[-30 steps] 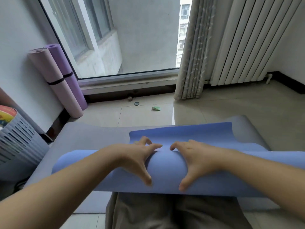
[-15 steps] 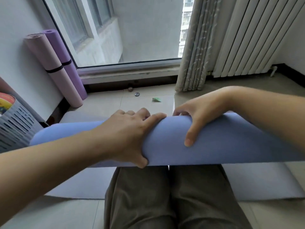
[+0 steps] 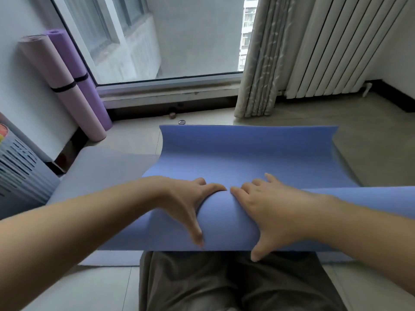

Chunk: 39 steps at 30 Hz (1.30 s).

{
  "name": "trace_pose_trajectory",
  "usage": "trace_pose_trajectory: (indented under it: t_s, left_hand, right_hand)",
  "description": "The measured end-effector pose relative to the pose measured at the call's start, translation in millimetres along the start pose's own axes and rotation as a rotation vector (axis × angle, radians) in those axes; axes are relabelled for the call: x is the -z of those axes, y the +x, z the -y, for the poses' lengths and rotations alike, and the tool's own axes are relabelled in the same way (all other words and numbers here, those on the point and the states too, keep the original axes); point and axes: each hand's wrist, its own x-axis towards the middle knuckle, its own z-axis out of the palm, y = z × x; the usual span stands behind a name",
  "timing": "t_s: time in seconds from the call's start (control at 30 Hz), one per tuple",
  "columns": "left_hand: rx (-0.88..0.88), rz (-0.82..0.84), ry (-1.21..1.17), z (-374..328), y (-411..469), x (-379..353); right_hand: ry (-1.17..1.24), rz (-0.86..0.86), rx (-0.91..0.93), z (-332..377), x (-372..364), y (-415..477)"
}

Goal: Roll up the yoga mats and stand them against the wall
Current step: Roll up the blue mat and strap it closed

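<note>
So you've got the blue mat [image 3: 224, 223] partly rolled, the rolled bit lying sideways right across your lap above your grey trousers [image 3: 224, 286], and the loose end of the same mat stretches flat away from the roll, with its far edge curling up a little at both corners. Both hands are on the middle of the roll, side by side, index fingertips nearly meeting. Your left hand [image 3: 186, 203] wraps over the top with the fingers curved down into the crease where roll meets flat sheet, thumb hooked down the near side. Your right hand [image 3: 269, 212] grips the same way, fingers spread a bit wider, thumb reaching the roll's bottom edge. Under the blue mat and poking out to its left there's a grey mat [image 3: 101, 167] lying flat on the floor. Beyond the blue mat's far left corner, a pink mat [image 3: 60, 86] and a purple mat [image 3: 77, 70] are already rolled, each with a black band round it, leaning touching each other against the wall [image 3: 22, 104]. Straight beyond the blue mat is the window [image 3: 179, 41], and off its far right corner hang a curtain [image 3: 258, 63] and a white radiator [image 3: 336, 48]. To the left of the blue mat, past the grey one, sits a slotted grey basket [image 3: 18, 171]. There's a tiny round thing [image 3: 182, 122] on the floor just past the far edge; I can't tell what it is.
</note>
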Motion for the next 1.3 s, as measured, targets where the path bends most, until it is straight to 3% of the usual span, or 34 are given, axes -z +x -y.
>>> trace_pose_trajectory:
  t_s: [0.1, 0.23, 0.37, 0.5, 0.63, 0.93, 1.1, 1.3]
  left_hand:
    - [0.071, 0.015, 0.076, 0, 2, 15]
    - [0.073, -0.405, 0.363, -14, -5, -4]
    - [0.088, -0.529, 0.468, -18, -1, -48]
    - [0.035, -0.725, 0.373, 0, 8, -56]
    - [0.030, -0.731, 0.380, -2, 4, -53]
    - [0.042, -0.872, 0.476, -21, -30, -13]
    - [0.022, -0.729, 0.467, -23, -31, -42]
    - [-0.060, -0.553, 0.400, -17, -16, -51]
  right_hand:
    - [0.149, 0.005, -0.063, -3, -7, 15]
    - [0.398, 0.060, -0.102, -29, 1, 37]
    - [0.493, 0.162, -0.108, -42, 10, 49]
    - [0.434, 0.105, -0.112, -41, 9, 48]
    - [0.130, -0.120, -0.079, -28, -13, 29]
    - [0.134, -0.316, -0.006, -44, 35, -7]
    - [0.113, -0.190, 0.016, -27, 14, -6]
    - [0.325, -0.047, 0.000, -26, -18, 13]
